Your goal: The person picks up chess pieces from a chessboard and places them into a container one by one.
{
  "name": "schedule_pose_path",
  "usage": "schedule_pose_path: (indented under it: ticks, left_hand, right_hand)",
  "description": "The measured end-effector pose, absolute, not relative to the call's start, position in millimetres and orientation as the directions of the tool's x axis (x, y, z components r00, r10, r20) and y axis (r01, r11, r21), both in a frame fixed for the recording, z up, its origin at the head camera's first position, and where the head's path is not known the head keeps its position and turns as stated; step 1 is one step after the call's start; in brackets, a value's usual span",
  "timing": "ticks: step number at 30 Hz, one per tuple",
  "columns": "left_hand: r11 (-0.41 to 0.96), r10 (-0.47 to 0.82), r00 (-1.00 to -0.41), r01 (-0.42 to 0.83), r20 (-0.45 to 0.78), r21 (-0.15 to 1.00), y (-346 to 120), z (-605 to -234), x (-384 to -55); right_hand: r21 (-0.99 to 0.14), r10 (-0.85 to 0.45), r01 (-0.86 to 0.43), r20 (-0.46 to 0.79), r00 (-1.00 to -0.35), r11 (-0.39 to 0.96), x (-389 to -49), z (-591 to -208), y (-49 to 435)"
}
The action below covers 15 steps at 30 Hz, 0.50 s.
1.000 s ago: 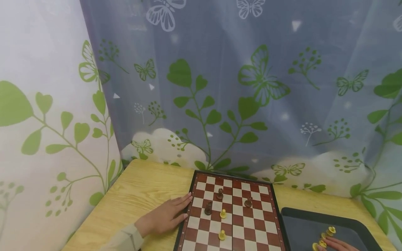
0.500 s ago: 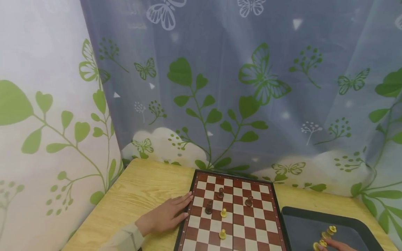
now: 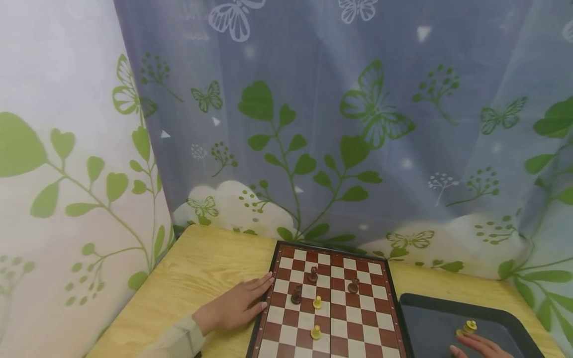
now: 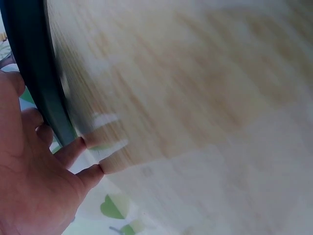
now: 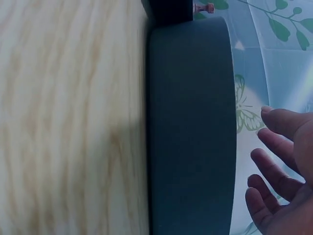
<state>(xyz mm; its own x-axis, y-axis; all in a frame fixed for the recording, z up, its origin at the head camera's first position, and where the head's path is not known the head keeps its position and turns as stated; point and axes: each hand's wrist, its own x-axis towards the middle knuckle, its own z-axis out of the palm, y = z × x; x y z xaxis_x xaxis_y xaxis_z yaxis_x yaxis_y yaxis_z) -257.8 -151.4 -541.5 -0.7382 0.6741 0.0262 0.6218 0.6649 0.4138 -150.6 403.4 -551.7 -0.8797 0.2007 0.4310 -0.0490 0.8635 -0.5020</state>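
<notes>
At the lower right of the head view we had the right hand [image 3: 482, 346], its fingers loosely bent and spread in its wrist view, with nothing visible in its grasp. Just above those fingertips was the yellow piece [image 3: 469, 326], inside the tray [image 3: 429, 323], its long axis slanting from lower left to upper right; we could not tell whether the fingers touched it, or whether a second piece sat against its lower end. The right hand was clearly the nearer; the left hand [image 3: 233, 308], left of bottom centre, rested its fingertips at the left edge of the board [image 3: 358, 318], gripping nothing. The board filled the lower centre, just beside the tray. On it we saw one pawn [image 3: 316, 332] low in the frame, another pawn [image 3: 317, 302] above it, and three dark pieces [image 3: 296, 294] to the left of and above that one. The wooden table [image 3: 215, 258] lay beneath, and a leaf-and-butterfly cloth [image 3: 313, 64] filled the upper frame.
</notes>
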Motion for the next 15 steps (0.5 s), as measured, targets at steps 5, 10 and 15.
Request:
schedule_pose_path:
  ticks: [5,10,15]
  left_hand:
    - [0.667,0.672,-0.740,0.616,0.019,0.419,-154,-539,-256]
    - [0.671,0.668,-0.743,0.620,0.031,0.407,-154,-538,-258]
    - [0.662,0.674,-0.739,0.618,0.024,0.424,-153,-538,-257]
  right_hand:
    - [-0.544,0.229,-0.011,0.370,-0.900,0.839,-151,-549,397]
    - [-0.535,0.125,-0.256,0.575,-0.809,0.805,-150,-536,368]
    - [-0.498,0.127,-0.201,0.549,-0.826,0.844,-157,-517,332]
